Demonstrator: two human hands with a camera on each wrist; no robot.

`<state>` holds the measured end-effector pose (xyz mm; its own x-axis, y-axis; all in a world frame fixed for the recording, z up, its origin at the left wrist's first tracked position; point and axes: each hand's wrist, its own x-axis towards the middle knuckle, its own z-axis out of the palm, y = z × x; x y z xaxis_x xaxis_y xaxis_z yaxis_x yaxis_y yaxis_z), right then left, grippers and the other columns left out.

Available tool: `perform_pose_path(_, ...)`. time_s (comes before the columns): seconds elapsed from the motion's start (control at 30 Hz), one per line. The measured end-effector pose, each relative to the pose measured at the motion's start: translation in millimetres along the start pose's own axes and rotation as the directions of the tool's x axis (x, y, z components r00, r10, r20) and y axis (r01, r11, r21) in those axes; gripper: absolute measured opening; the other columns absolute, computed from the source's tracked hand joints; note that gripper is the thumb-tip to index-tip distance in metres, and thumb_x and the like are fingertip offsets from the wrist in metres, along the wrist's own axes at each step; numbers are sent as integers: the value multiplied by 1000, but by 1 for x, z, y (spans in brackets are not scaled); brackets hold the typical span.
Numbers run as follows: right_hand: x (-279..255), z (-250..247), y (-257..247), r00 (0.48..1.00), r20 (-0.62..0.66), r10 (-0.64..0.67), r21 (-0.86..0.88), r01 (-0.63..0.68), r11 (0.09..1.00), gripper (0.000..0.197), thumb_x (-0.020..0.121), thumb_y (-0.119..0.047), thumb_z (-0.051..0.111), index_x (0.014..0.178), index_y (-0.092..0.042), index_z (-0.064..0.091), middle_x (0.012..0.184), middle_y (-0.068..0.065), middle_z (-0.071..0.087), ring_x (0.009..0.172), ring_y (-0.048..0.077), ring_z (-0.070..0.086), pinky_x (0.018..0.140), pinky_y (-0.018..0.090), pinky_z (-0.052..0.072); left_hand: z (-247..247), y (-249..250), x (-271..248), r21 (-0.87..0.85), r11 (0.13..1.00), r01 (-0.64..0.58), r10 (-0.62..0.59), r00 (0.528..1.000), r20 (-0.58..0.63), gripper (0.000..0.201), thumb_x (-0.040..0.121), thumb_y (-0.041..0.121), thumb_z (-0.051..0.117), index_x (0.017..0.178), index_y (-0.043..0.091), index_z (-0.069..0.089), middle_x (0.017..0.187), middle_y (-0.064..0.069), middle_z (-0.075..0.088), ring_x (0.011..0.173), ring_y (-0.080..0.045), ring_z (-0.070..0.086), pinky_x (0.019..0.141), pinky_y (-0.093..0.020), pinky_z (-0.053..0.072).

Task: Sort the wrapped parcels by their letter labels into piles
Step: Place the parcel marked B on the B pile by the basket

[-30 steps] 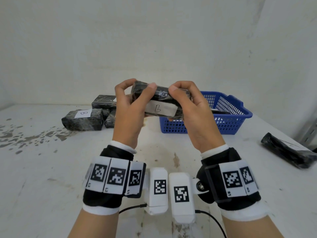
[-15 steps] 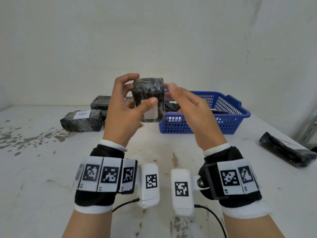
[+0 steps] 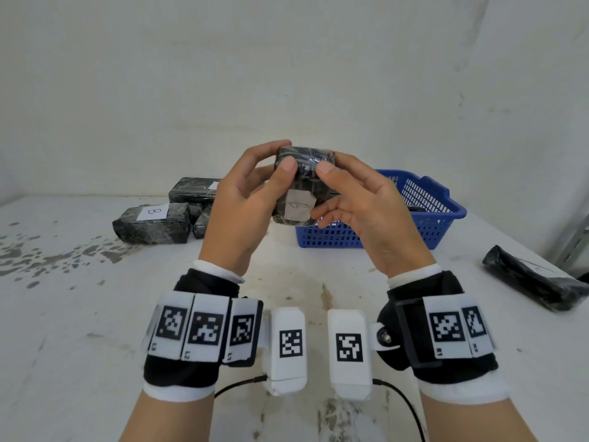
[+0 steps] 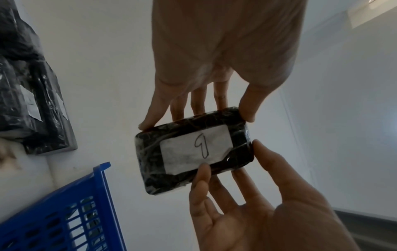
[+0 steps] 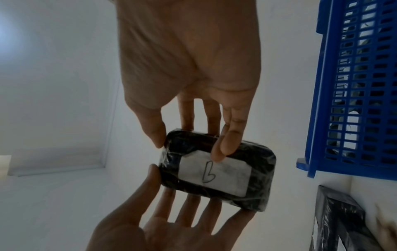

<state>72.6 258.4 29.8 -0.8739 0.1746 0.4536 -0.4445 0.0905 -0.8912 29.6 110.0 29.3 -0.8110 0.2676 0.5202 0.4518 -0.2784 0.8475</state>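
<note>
A black wrapped parcel stands upright in the air in front of me, its white label facing me. In the right wrist view the label reads like a handwritten "b". My left hand pinches the parcel's left side with thumb and fingers. My right hand pinches its right side, thumb near the top and fingers lower down. In the left wrist view the parcel sits between both hands' fingertips. A pile of black parcels, one labelled "B", lies on the table at the back left.
A blue plastic basket stands behind my right hand with dark parcels inside. One more black parcel lies near the table's right edge. The white table is stained at the left. A wall closes the back.
The parcel went from lying crosswise between both hands to standing upright. My right hand let go of it briefly and now pinches it again.
</note>
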Motion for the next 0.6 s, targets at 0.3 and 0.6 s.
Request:
perform_pose_path(0.3,1,0,3,999,8,-39,-35,39,999,23,90,-27,70,113,-20,70,105,17,71,73,27,66,71,36,58,3,4,-1,-25,1000,19,-19,1000,4,19,96,19,56,112,13,65,84,5,70,72,-3,64,67,-21,52)
perform_pose_path(0.6,1,1,6,995,-25,-96,-39,95,995,20,87,-26,70,107,-21,73,112,11,71,89,44,68,85,49,59,6,2,-3,68,994,82,-80,996,-29,32,99,47,42,107,31,69,106,7,72,102,-17,67,88,-36,52)
